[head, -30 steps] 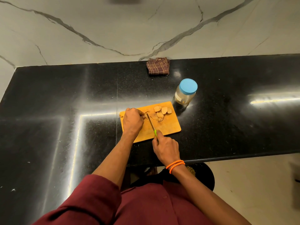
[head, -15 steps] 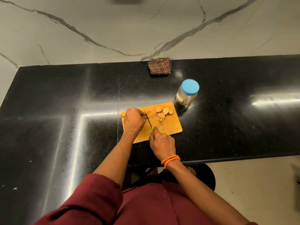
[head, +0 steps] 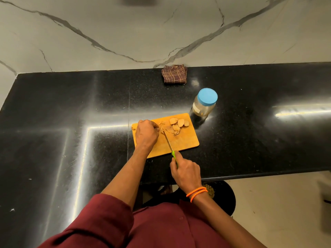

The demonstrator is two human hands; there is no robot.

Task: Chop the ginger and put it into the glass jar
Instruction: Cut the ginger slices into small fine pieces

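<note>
An orange cutting board (head: 186, 142) lies on the black counter. Several pale ginger slices (head: 177, 123) sit at its far side. My left hand (head: 146, 134) is curled over a piece of ginger at the board's left, mostly hiding it. My right hand (head: 185, 171) grips the green handle of a knife (head: 168, 142), whose thin blade runs across the board to the ginger by my left fingertips. The glass jar (head: 204, 103) with a blue lid on stands upright just beyond the board's far right corner.
A folded brown checked cloth (head: 174, 74) lies against the marble wall behind the board. The black counter (head: 71, 113) extends wide to the left and right. Its front edge runs just behind my right hand, with pale floor (head: 277, 203) below.
My right hand has drawn back toward me, pulling the knife along the board. My left hand has stayed on the ginger.
</note>
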